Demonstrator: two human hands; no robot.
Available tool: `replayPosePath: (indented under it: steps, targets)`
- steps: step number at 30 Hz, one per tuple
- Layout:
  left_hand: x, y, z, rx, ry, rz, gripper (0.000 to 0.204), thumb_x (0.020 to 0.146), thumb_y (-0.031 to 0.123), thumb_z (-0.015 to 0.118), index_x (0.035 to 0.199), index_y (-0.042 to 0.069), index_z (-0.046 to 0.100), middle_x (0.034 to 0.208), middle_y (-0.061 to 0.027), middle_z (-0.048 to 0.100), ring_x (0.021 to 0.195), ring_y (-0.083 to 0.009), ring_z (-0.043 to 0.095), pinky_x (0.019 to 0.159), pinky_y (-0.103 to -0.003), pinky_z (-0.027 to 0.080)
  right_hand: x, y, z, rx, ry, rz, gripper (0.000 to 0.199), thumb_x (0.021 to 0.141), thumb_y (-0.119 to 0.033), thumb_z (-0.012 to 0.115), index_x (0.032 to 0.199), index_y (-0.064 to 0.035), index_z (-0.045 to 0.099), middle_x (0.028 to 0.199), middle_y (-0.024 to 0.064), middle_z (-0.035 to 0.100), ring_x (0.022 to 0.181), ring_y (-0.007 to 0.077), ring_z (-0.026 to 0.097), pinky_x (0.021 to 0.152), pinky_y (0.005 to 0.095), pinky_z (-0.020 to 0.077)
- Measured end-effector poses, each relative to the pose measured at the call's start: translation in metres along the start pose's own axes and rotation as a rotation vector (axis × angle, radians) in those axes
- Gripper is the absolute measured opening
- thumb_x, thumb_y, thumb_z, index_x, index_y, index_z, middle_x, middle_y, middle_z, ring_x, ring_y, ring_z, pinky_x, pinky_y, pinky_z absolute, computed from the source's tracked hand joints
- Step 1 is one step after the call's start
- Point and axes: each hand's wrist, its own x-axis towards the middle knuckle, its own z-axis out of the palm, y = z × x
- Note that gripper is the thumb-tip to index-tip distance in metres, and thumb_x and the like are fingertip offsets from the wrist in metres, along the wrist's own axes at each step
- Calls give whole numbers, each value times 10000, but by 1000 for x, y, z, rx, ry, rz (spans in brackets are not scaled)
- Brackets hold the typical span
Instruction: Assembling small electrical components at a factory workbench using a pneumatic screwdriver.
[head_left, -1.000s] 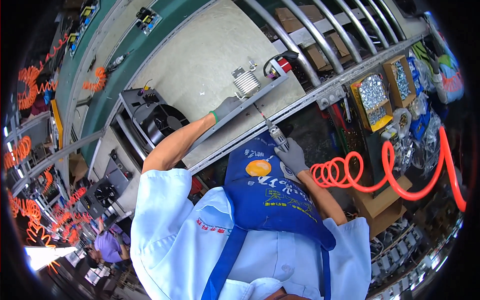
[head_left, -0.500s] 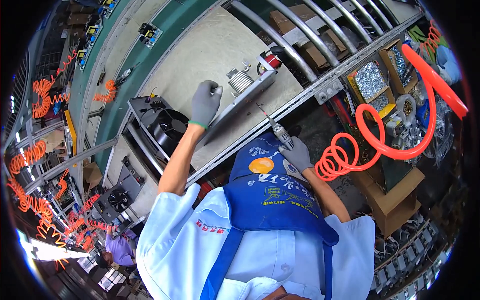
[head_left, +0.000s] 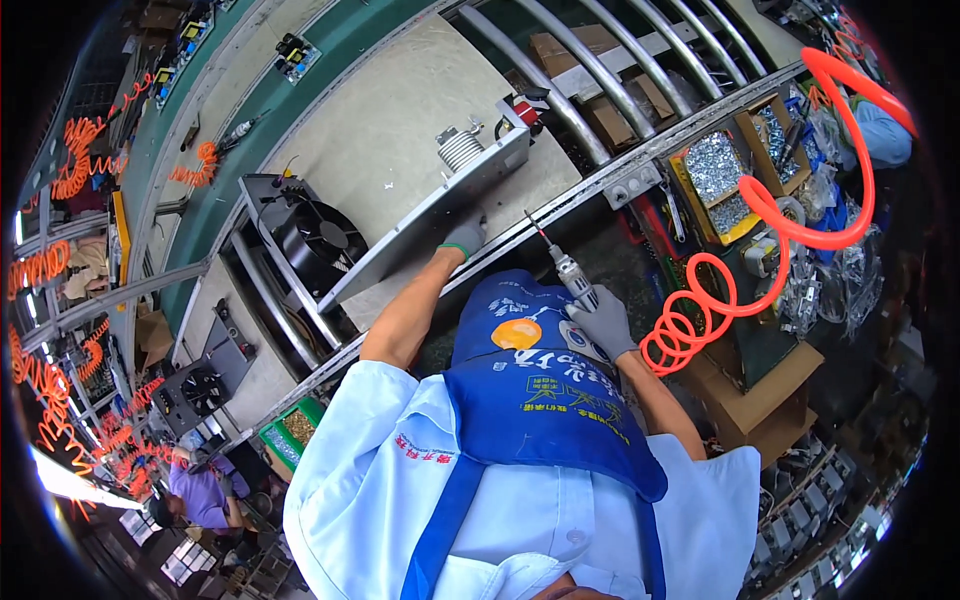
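My right hand [head_left: 603, 318], in a grey glove, is closed around a silver air screwdriver [head_left: 570, 272] held in front of my apron, its bit pointing up toward the bench edge. My left hand [head_left: 468, 235], also gloved, is low by the near face of a grey metal chassis panel [head_left: 410, 235], just inside the bench rail; its fingers are too small and shaded to read. On the panel's far side stand a silver coil [head_left: 462, 152] and a red part [head_left: 524, 112]. A black fan [head_left: 325, 238] is mounted at the chassis's left end.
Steel rollers [head_left: 545, 85] continue the bench at the far right. Boxes of small metal fasteners [head_left: 714, 165] stand beside it, with an orange coiled air hose [head_left: 700, 290] hanging in front. A cardboard box [head_left: 760, 390] is below. Another person [head_left: 205, 490] is at the lower left.
My left hand has come from above the panel's far side to its near side, by the bench rail. The chassis sits slightly further left in view; my right hand still holds the screwdriver.
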Motion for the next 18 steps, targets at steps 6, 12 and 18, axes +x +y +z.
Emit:
replayPosePath:
  steps: [6,12,18]
  targets:
    - [5,82,-37,-1458,-156,-628,193,942,164,487,1045,18,561,731,-42,563,575,-138,542,479,-270,444,-15,2,-9,40,-13,-53,392,714,-339,724,912,-31,586,862,187,619,817,358,622,719,439,472]
    - [-5,122,-52,-1936,-138,-662,235,941,315,562,954,81,555,685,18,511,540,-72,468,419,-198,357,-24,9,-14,51,25,-131,388,711,-331,734,906,-28,592,830,174,620,778,340,620,696,422,470]
    - [-8,125,-45,-1920,-88,-647,261,936,348,565,913,88,553,669,20,507,530,-68,460,424,-191,353,-26,21,-17,13,28,-186,408,719,-352,723,931,-30,590,861,184,610,822,356,615,728,438,469]
